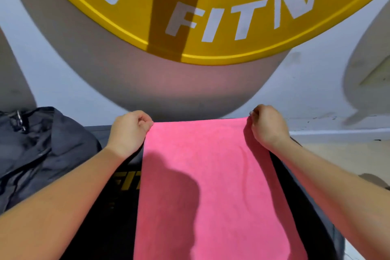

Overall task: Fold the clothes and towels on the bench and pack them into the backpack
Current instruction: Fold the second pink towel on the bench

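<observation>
The left grip (128, 131) and the right grip (268, 126) are two bare hands. Each one is pinched tight on a far corner of the pink towel (211, 186), with the fingers curled round the edge. The towel's top edge is pulled straight from one grip to the other. The rest of the towel runs down from the grips toward the person and goes out of the picture, so its near end is hidden.

What could go wrong? If one grip lets go first, that corner would flop and the fold would come out crooked. If one grip pulls harder than the other, the towel would slide to one side and its edges would not meet. A black cloth (124, 183) with yellow letters lies under the towel, just below the left grip. The towel could drag on it and bunch it up, or the two could get folded together by mistake.

The dark backpack (38, 150) sits out to the side of the left grip, all crumpled. I cannot tell if its mouth is open. A strip of the dark surface (98, 132) shows between the backpack and the left grip. Above both grips is a white wall (316, 101) with a big yellow sign (211, 17). Nothing stands between the two grips. The black cloth fills the room under the towel, so it may get in the way of a flat fold.
</observation>
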Motion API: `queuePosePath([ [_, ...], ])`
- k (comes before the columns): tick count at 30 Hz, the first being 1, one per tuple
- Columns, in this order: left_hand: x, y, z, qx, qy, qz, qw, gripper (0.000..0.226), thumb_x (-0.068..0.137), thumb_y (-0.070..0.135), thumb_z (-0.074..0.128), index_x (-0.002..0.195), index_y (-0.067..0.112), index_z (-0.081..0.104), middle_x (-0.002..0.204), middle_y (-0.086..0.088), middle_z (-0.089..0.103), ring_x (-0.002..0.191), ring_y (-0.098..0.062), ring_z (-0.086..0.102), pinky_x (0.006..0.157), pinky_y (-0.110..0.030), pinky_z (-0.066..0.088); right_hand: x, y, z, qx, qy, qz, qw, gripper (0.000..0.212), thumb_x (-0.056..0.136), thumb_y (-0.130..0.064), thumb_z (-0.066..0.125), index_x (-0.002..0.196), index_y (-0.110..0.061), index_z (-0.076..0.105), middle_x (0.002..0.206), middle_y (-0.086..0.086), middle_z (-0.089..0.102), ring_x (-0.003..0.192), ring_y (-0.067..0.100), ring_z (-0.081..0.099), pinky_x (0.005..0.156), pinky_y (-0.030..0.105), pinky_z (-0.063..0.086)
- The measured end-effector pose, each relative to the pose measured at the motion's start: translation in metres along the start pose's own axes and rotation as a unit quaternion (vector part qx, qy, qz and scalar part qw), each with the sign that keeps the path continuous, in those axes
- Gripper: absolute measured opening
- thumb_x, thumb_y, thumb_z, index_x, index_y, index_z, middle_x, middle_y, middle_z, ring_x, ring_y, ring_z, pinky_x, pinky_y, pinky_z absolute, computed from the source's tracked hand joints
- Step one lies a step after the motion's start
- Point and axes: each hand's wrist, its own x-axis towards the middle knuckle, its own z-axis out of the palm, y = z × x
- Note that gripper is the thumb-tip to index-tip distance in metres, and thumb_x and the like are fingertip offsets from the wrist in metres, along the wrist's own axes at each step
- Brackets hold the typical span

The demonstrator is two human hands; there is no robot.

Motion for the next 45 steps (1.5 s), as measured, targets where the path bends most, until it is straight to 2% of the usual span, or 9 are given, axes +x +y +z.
queuePosePath([
  [6, -0.015, 0.004, 0.012, -0.068, 0.058, -0.076, 0.993, 0.032, 0.083, 0.018, 0.069, 0.113, 0.015, 0.058, 0.091, -0.001, 0.059, 0.086, -0.022, 0.056, 0.078, -0.029, 0.038, -0.009, -0.003, 0.004, 0.048, 0.022, 0.004, 0.999, 0.027, 0.098, -0.023, 0.042, 0.111, -0.006, 0.058, 0.111, 0.020, 0.055, 0.095, 0.039, 0.056, 0.075, 0.039, 0.040],
  [8, -0.040, 0.014, 0.008, -0.057, 0.070, -0.062, 0.994, 0.026, 0.079, 0.011, 0.069, 0.103, 0.018, 0.062, 0.095, -0.003, 0.055, 0.082, -0.013, 0.048, 0.076, -0.025, 0.034, -0.029, 0.002, -0.007, 0.066, 0.008, 0.017, 0.998, 0.031, 0.096, -0.026, 0.047, 0.121, -0.010, 0.055, 0.113, 0.018, 0.056, 0.099, 0.037, 0.057, 0.079, 0.038, 0.042],
  [12, -0.121, 0.032, 0.003, -0.055, 0.057, -0.021, 0.997, 0.022, 0.070, -0.001, 0.069, 0.076, 0.020, 0.066, 0.074, -0.002, 0.059, 0.067, -0.017, 0.053, 0.067, -0.023, 0.037, -0.105, 0.021, -0.033, 0.100, -0.049, 0.058, 0.992, 0.021, 0.088, -0.029, 0.059, 0.105, -0.015, 0.060, 0.097, 0.011, 0.065, 0.094, 0.032, 0.059, 0.072, 0.034, 0.042],
  [20, -0.239, 0.032, -0.016, -0.139, -0.023, -0.100, 0.985, 0.051, 0.062, -0.007, 0.068, 0.076, 0.040, 0.055, 0.085, 0.006, 0.049, 0.073, -0.016, 0.052, 0.071, -0.025, 0.039, -0.226, 0.049, -0.055, 0.115, -0.140, 0.118, 0.976, 0.021, 0.080, -0.025, 0.072, 0.092, -0.024, 0.055, 0.084, -0.005, 0.059, 0.086, 0.023, 0.059, 0.069, 0.029, 0.040],
  [25, -0.269, 0.016, -0.014, -0.114, -0.019, -0.054, 0.992, 0.048, 0.061, -0.014, 0.064, 0.087, 0.026, 0.065, 0.091, 0.010, 0.047, 0.078, -0.019, 0.057, 0.080, -0.036, 0.050, -0.241, 0.059, -0.063, 0.116, -0.175, 0.017, 0.978, 0.047, 0.074, -0.011, 0.072, 0.112, -0.032, 0.055, 0.093, -0.004, 0.053, 0.081, 0.018, 0.057, 0.076, 0.031, 0.048],
  [29, -0.278, 0.010, -0.011, -0.094, 0.028, -0.015, 0.995, 0.035, 0.068, -0.011, 0.071, 0.086, 0.019, 0.069, 0.085, 0.004, 0.052, 0.066, -0.016, 0.057, 0.063, -0.038, 0.055, -0.248, 0.063, -0.060, 0.105, -0.142, -0.022, 0.984, 0.034, 0.080, -0.011, 0.071, 0.108, -0.029, 0.064, 0.089, -0.013, 0.043, 0.075, 0.006, 0.054, 0.078, 0.023, 0.044],
  [34, -0.278, 0.003, -0.012, -0.056, 0.041, 0.040, 0.997, 0.034, 0.067, -0.014, 0.070, 0.082, 0.017, 0.070, 0.080, 0.005, 0.050, 0.068, -0.008, 0.048, 0.062, -0.020, 0.046, -0.253, 0.072, -0.051, 0.132, -0.077, -0.054, 0.987, 0.016, 0.085, -0.009, 0.069, 0.092, -0.022, 0.073, 0.087, -0.008, 0.049, 0.069, 0.007, 0.053, 0.071, 0.025, 0.045],
  [38, -0.280, 0.004, -0.018, -0.051, 0.048, 0.065, 0.995, 0.037, 0.065, -0.017, 0.070, 0.083, 0.015, 0.069, 0.077, 0.007, 0.050, 0.068, -0.010, 0.047, 0.063, -0.008, 0.038, -0.257, 0.077, -0.050, 0.175, -0.024, -0.051, 0.983, 0.020, 0.081, -0.001, 0.071, 0.085, -0.020, 0.076, 0.085, -0.005, 0.054, 0.075, 0.006, 0.056, 0.070, 0.021, 0.044],
  [45, -0.290, 0.000, -0.015, -0.052, 0.010, 0.073, 0.996, 0.033, 0.064, -0.016, 0.071, 0.075, 0.015, 0.071, 0.081, 0.015, 0.050, 0.069, -0.004, 0.050, 0.061, -0.012, 0.038, -0.259, 0.075, -0.045, 0.143, 0.014, -0.034, 0.989, 0.030, 0.078, 0.010, 0.060, 0.069, -0.017, 0.069, 0.081, -0.003, 0.055, 0.070, 0.018, 0.056, 0.065, 0.029, 0.043],
])
